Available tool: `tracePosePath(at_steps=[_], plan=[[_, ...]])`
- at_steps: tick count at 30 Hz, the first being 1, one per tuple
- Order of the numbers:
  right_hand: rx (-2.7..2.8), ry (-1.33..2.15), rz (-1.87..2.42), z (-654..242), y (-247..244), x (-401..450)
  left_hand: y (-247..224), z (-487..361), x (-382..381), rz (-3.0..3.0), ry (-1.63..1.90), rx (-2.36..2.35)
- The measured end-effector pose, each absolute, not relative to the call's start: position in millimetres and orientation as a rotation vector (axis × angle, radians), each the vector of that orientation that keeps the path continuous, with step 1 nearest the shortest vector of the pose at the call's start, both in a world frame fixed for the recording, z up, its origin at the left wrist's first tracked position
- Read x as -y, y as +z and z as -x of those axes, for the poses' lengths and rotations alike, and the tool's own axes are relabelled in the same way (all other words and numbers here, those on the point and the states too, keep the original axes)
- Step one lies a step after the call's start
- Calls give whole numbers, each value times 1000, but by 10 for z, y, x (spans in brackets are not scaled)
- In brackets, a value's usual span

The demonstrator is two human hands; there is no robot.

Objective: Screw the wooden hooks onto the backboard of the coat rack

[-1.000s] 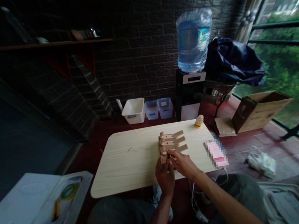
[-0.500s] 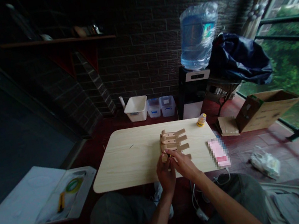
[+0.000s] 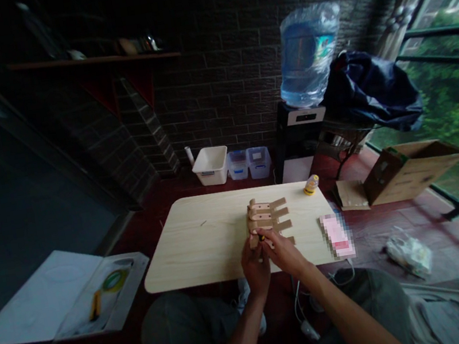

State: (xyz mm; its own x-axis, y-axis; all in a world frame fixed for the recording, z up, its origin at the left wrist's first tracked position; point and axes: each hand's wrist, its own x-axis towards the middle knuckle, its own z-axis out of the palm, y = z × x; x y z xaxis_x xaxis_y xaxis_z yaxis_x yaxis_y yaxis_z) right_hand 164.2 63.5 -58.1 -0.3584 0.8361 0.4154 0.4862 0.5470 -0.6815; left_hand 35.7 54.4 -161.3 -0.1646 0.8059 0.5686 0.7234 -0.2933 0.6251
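Observation:
A brown cardboard construction (image 3: 263, 217) with several strips sticking out to the right and rounded loops on its left side lies on the pale wooden table (image 3: 198, 252). My left hand (image 3: 255, 266) is closed on its near left corner. Close beside it, my right hand (image 3: 283, 250) has its fingers pinched on a small black and yellow object (image 3: 261, 238) against the cardboard. Most of that small object is hidden by the fingers, so its kind cannot be made out. Both hands nearly touch each other over the table's near edge.
A small yellow-based bottle (image 3: 311, 184) and a blurred pink item (image 3: 337, 235) are at the table's right side. A thin dark sliver (image 3: 203, 223) lies left of centre. An open white case (image 3: 113, 295) stands at the left; a cardboard box (image 3: 408, 173) is on the floor at right.
The camera view has shifted slightly. The hands keep the same hold on the cardboard, with only a slight movement of the right fingers around the small object.

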Motion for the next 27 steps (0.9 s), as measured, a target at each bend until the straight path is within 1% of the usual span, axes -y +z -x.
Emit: tracePosePath(at_steps=[4,16,27], plan=[[2062,613,1069,-1668,-553,-643,-1598,-359,-539,-1973,1457,-1823],[1994,552,1062,-1660,-661,-697,-1595,-347,-524,-1979,1445,-1805],[2043,545,1054,-1704,-579,-661,-1577,-360,-539,-1967,1473,-1805]])
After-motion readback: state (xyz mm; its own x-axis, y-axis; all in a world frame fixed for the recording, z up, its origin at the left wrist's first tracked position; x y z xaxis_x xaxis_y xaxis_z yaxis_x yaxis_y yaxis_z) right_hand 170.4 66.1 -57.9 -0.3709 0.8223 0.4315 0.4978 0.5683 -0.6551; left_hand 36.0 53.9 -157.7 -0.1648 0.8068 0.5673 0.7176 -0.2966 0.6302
